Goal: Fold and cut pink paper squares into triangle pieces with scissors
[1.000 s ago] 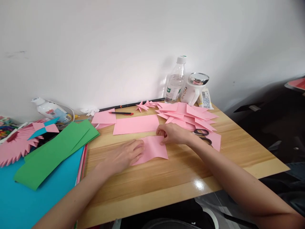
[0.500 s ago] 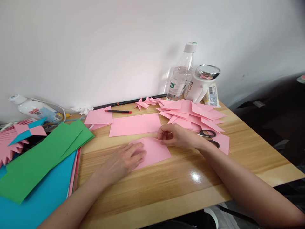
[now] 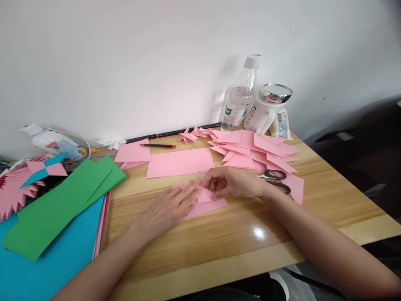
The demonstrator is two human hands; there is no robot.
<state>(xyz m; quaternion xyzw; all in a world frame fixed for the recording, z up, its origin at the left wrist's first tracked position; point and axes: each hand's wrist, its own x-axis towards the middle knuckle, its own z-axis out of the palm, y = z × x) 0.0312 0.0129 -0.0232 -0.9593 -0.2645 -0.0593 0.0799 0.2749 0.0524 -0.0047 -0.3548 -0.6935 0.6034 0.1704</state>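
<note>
A small pink sheet of paper [image 3: 206, 207] lies on the wooden table in front of me, one part of it folded over toward the near side. My left hand [image 3: 175, 205] rests on it with the fingers stretched out and flat, their tips on the folded part. At the sheet's upper right, my right hand [image 3: 228, 182] has its fingers curled, with thumb and fingertips at the folded-over part. Beyond them lies a longer pink paper strip [image 3: 180, 162]. Scissors [image 3: 275, 180] with black handles lie by my right wrist, partly over another pink piece.
Folded pink papers [image 3: 253, 146] are piled at the back right, before a water bottle [image 3: 239, 100] and a white mug [image 3: 265, 110]. A pen [image 3: 158, 146] lies on a pink square. Green paper strips [image 3: 62, 205] and blue sheets [image 3: 72, 246] lie at left.
My right hand has brought a part of the pink sheet over, so it now lies folded on itself. The left fingers have stretched out toward the fold. The view has shifted slightly.
</note>
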